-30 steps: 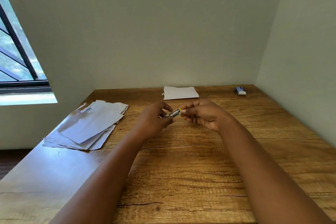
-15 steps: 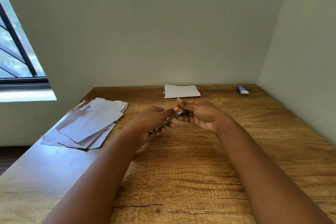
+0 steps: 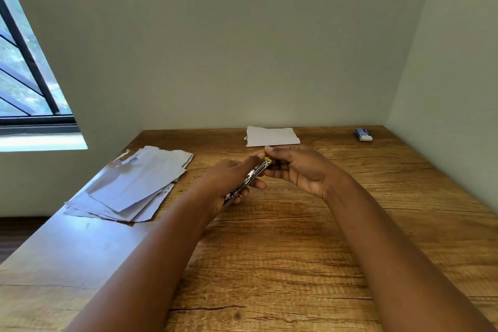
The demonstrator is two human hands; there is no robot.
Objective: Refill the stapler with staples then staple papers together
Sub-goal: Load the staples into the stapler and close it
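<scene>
A small metal stapler [image 3: 253, 175] with a yellow tip is held above the middle of the wooden table [image 3: 296, 264]. My left hand [image 3: 229, 183] grips its body from the left, tilted so the tip points up and right. My right hand [image 3: 299, 170] is closed with its fingertips pinching the yellow end. A loose pile of white papers [image 3: 132, 186] lies at the table's left side. A single folded white sheet [image 3: 272, 136] lies at the back middle, just beyond my hands. A small blue and white box [image 3: 363, 134] sits at the back right; staples themselves are too small to see.
Walls close off the table at the back and on the right. A window [image 3: 24, 83] is at the upper left beyond the table's left edge. Bare wood lies in front of my forearms.
The stapler has swung from roughly level to a steeper tilt in my left hand, with more of its metal length showing. My right hand stays at the yellow tip.
</scene>
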